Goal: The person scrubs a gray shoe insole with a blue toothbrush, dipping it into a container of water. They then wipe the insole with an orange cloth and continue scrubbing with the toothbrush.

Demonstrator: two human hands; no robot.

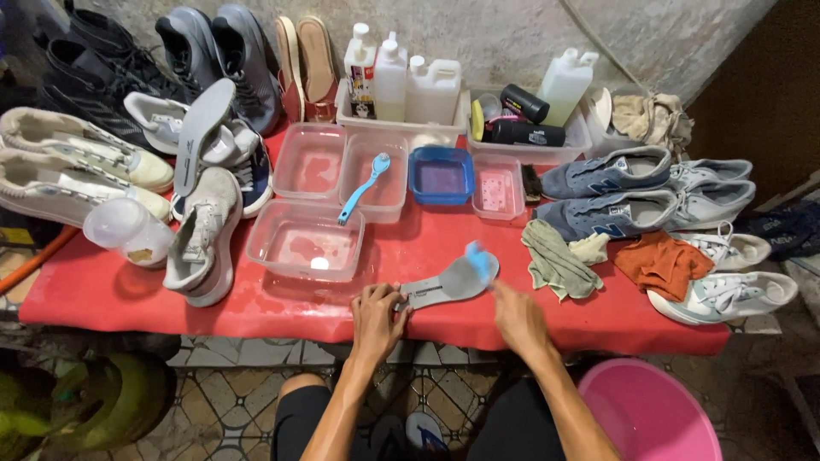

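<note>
We sit at a red tabletop (128, 290) crowded with shoes, tubs and bottles, and the work lies at its near edge, straight ahead of us. Beyond our grips stand clear plastic tubs, the nearest one (305, 240) just up and left of the left hand, and another behind it holding a blue brush (365, 186).

Between the hands lies a grey insole (446, 284), flat on the tabletop. Its long axis runs roughly left to right, rising slightly toward the right. The narrow end sits under our left hand (377, 318), whose grip is closed on that end, pinning it down. The broad end lies to the right of that grip, and there our right hand (518, 318) meets it with a small blue brush (481, 260) that shows blurred; its fingers seem wrapped around the handle, though the blur hides the exact hold.

So the insole stretches from one grip to the other, the left hand nearer its narrow end, the right nearer its wide end. A green cloth (553, 260) lies just right of the right grip.
</note>
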